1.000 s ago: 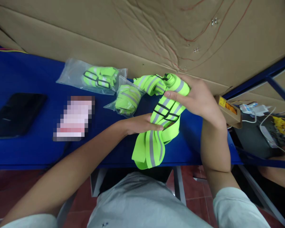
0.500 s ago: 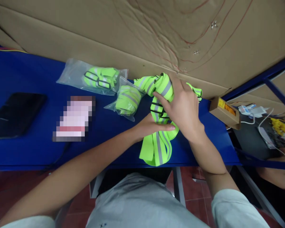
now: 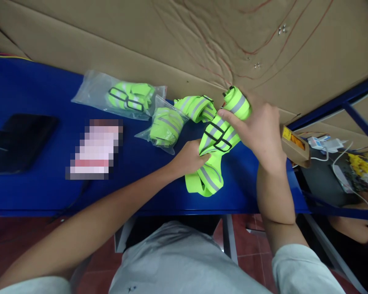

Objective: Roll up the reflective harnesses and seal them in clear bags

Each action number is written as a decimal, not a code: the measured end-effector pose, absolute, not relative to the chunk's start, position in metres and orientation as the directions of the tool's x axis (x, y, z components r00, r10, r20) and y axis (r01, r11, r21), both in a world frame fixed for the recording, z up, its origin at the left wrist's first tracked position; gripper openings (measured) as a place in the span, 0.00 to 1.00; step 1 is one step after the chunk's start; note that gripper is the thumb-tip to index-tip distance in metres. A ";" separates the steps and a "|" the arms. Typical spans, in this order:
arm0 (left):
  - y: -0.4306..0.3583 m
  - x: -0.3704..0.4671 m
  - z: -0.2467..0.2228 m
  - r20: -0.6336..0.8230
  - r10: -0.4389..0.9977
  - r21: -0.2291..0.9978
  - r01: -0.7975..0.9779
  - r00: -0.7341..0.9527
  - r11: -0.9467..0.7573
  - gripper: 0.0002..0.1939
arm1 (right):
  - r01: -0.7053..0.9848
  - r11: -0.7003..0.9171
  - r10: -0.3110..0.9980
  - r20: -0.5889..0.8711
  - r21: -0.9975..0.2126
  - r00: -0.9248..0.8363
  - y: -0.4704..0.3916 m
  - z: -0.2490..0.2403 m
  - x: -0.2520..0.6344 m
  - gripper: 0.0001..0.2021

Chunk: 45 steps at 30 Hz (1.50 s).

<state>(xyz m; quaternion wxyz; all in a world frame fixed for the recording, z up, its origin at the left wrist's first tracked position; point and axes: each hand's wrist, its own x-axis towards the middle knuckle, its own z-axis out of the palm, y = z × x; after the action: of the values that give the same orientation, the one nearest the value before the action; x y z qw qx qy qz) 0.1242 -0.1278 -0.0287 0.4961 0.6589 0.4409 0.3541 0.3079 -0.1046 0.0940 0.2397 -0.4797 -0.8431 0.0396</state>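
A neon-yellow reflective strap (image 3: 211, 132) with grey stripes and black buckles is stretched between my two hands above the blue table. My left hand (image 3: 190, 158) closes around its lower middle, and a loop hangs below that grip. Higher up, my right hand (image 3: 260, 126) grips the folded upper end, thumb on the near side and most fingers hidden behind. Just left of it, another folded reflective strap (image 3: 194, 108) lies on the table. Two clear plastic bags stand beside that, a small bag (image 3: 166, 126) and a longer bag (image 3: 93, 92), each with a bundled yellow strap inside.
On the blue table (image 3: 135, 190) a black flat device (image 3: 21, 143) and a blurred-out rectangular object (image 3: 95, 151) lie to the left. A cardboard box (image 3: 294, 147) sits at the right end. Behind rises a cardboard wall (image 3: 125, 36). Another person's arm (image 3: 352, 224) shows at far right.
My right hand has moved right with the strap's upper end, drawing it apart from the folded strap behind. The held strap now slants up to the right, its buckles more exposed.
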 end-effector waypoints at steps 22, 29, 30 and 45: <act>-0.124 0.126 -0.029 0.071 0.916 0.997 -0.026 0.396 -0.066 0.20 | 0.799 0.495 0.840 0.421 -0.340 -0.342 -0.117 0.101 0.289 0.28; -0.124 0.120 -0.028 0.038 0.835 0.995 -0.099 0.549 0.020 0.24 | 0.705 0.492 0.871 0.291 -0.511 -0.396 -0.121 0.118 0.297 0.26; -0.124 0.119 -0.027 0.015 0.806 0.994 -0.098 0.592 0.054 0.25 | 0.703 0.471 0.882 0.255 -0.534 -0.397 -0.118 0.118 0.302 0.27; -0.122 0.096 -0.002 -0.084 0.629 0.941 -0.147 0.773 0.306 0.29 | 0.615 0.352 0.901 0.077 -0.706 -0.427 -0.098 0.096 0.303 0.28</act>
<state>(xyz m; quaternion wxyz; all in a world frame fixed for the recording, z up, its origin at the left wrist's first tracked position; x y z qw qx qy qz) 0.0964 -0.1220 -0.0025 0.7758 0.5336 0.2259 0.2499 0.3032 -0.0977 0.0958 0.2346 -0.4811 -0.7879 0.3045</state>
